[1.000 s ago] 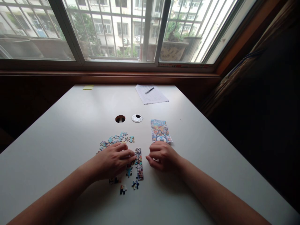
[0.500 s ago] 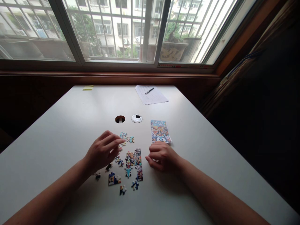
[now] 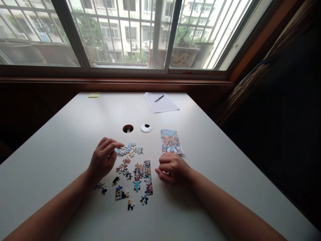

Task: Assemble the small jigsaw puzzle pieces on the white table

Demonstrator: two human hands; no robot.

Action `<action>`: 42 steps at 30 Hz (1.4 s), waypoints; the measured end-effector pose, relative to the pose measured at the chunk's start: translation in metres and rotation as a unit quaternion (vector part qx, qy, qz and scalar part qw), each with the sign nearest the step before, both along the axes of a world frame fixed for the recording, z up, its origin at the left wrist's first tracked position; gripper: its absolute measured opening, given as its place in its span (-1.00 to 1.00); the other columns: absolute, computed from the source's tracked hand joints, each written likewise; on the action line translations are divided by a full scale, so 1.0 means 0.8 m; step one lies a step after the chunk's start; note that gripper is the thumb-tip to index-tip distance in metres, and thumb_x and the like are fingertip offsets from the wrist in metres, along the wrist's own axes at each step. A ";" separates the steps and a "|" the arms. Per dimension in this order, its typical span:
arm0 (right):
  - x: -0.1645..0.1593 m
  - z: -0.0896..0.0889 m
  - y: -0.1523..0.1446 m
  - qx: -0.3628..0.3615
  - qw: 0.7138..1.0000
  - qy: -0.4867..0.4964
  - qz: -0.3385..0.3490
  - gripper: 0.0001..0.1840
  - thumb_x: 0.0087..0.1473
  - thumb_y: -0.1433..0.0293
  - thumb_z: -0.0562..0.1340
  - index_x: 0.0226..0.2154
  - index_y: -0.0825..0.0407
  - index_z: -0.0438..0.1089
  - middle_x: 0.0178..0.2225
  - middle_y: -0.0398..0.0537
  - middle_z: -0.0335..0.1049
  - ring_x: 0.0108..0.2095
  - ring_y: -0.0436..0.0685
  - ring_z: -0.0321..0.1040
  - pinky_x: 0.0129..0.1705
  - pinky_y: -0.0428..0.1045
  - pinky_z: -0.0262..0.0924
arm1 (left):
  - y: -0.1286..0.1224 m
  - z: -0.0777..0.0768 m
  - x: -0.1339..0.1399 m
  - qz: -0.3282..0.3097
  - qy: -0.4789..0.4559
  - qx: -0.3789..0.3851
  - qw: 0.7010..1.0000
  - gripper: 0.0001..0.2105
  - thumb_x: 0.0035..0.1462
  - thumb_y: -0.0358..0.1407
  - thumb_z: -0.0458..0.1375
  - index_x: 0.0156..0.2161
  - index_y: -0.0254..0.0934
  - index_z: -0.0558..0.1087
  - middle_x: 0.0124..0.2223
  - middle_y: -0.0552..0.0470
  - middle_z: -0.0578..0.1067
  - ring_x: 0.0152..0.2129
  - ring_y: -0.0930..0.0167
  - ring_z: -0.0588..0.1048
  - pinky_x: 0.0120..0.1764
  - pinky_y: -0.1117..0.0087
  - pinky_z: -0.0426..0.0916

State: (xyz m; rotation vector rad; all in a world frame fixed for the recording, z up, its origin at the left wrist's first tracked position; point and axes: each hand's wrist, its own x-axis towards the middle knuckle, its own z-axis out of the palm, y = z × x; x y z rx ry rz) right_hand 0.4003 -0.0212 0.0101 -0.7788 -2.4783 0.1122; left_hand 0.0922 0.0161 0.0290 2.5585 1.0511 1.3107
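Observation:
My left hand [image 3: 104,157] hovers at the left edge of the loose jigsaw pieces [image 3: 129,148], index finger stretched out and nothing seen in it. Resting on the table, my right hand [image 3: 173,168] is loosely curled, with no piece visible in its fingers. Just left of it lies a joined section of puzzle [image 3: 148,177], tall and narrow, in many colours. The picture card [image 3: 172,140] lies beyond my right knuckles, its lower edge close to them. A smaller joined block [image 3: 121,193] and several single pieces, such as a dark one [image 3: 116,180], lie nearer to me.
The white table [image 3: 62,134] runs up to a barred window. A round hole [image 3: 128,128] and its metal cover [image 3: 145,128] sit beyond the pieces. Farther back are paper sheets [image 3: 163,105] with a pen [image 3: 159,98] and yellow sticky notes [image 3: 93,95].
My left hand has drawn back to the left, uncovering more of the light blue and red pieces beneath it. My right hand stays in place.

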 end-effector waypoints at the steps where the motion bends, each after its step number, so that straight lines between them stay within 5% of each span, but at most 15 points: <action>1: 0.000 0.000 0.000 0.000 1.000 0.000 0.000 -0.59 0.21 0.37 0.15 -0.66 0.03 0.24 -0.59 -0.19 0.10 -0.53 0.01 -0.03 -0.39 0.00 -0.10 | 0.000 -0.001 0.000 -0.001 0.001 -0.002 1.000 -0.69 0.19 -0.59 -0.02 -0.13 -0.26 0.49 -0.24 -0.02 0.50 -0.29 0.35 0.37 -0.23 0.25 0.33; 42: -0.001 0.002 0.001 -0.001 1.000 0.010 0.006 -0.57 0.21 0.38 0.15 -0.68 0.03 0.19 -0.60 -0.20 0.06 -0.54 0.00 -0.06 -0.41 0.00 -0.12 | 0.004 -0.008 -0.006 0.004 0.016 -0.017 1.000 -0.68 0.24 -0.57 -0.03 -0.16 -0.22 0.52 -0.36 0.00 0.46 -0.31 0.32 0.31 -0.22 0.24 0.29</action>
